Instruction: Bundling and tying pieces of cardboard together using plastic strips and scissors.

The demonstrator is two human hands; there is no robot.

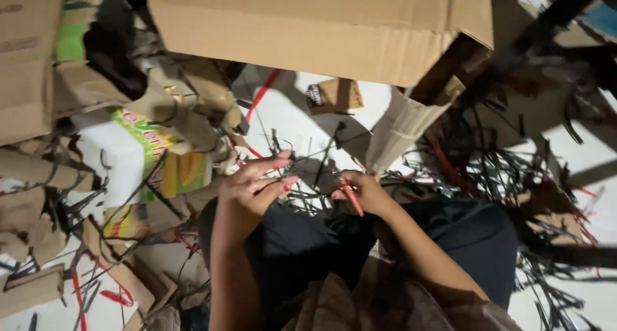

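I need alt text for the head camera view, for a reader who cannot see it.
A person's left hand and right hand work thin black strips over their lap, the right hand gripping a thin red strip. Large brown cardboard boxes and scattered black and red offcuts surround them on the white floor.

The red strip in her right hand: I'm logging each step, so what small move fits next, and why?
Probably draw the red strip free toward the lap. The right hand pinches it, while the left hand rests on the tangle of black strips that it runs into.
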